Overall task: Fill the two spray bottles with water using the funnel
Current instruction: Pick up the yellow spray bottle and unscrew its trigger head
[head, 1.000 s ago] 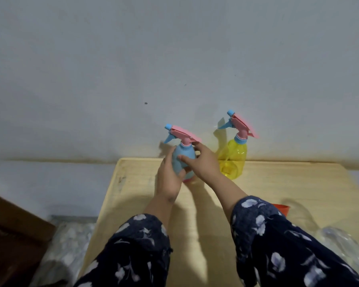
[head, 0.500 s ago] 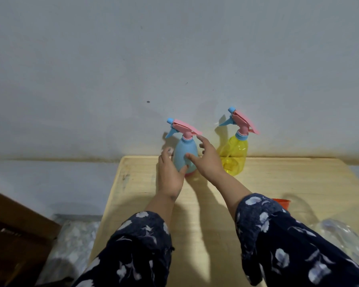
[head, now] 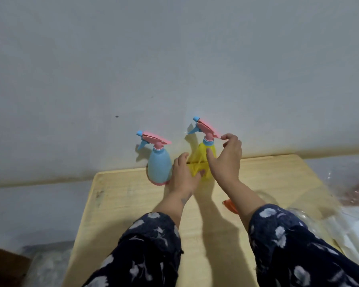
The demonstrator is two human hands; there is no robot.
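The blue spray bottle (head: 159, 166), with a pink and blue trigger head, stands upright by itself at the far edge of the wooden table (head: 133, 204). Just to its right stands the clear yellow spray bottle (head: 203, 152) with the same kind of head. My left hand (head: 183, 177) grips the yellow bottle's lower body from the left. My right hand (head: 226, 160) is spread around its neck, thumb on the body and fingertips at the rear tip of the pink head. The orange funnel (head: 229, 206) lies on the table, mostly hidden behind my right forearm.
A grey wall rises directly behind the bottles. A clear plastic bottle (head: 298, 216) lies on the table's right side, with crinkled clear plastic (head: 350, 195) past the right edge. A dark wooden piece (head: 0, 266) sits low on the left.
Both hands have let go of the blue bottle, which stays standing, and have moved right to the yellow bottle. The camera has tilted and shifted.
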